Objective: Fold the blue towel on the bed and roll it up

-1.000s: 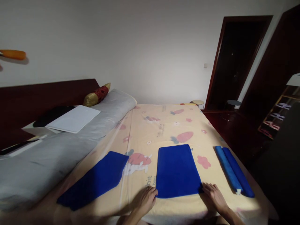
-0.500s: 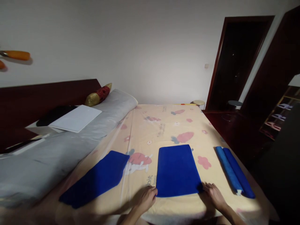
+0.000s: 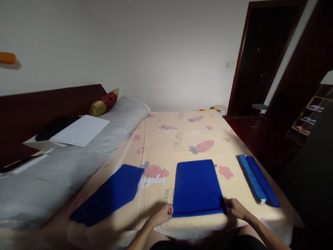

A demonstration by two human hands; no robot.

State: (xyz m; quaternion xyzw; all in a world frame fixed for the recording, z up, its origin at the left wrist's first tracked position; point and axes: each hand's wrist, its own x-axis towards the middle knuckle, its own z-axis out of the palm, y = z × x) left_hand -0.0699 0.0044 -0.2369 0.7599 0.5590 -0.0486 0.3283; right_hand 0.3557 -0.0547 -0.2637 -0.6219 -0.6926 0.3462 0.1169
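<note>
While we lean over the bed [image 3: 182, 139] with its cream, carrot-printed sheet, a grey bolster [image 3: 78, 152] lies along its left side. Left of centre, a flat blue towel [image 3: 109, 194] lies slantwise. Our folded blue towel [image 3: 197, 185] sits at the near edge in the middle, with two rolled blue towels [image 3: 257, 180] well apart to its right. Our left hand [image 3: 162, 215] pinches the folded towel's near-left corner, and our right hand [image 3: 235, 208] pinches its near-right corner.

Single head view: high over bed's [image 3: 182, 139] near edge, facing forward-down toward far wall [image 3: 130, 45].
</note>
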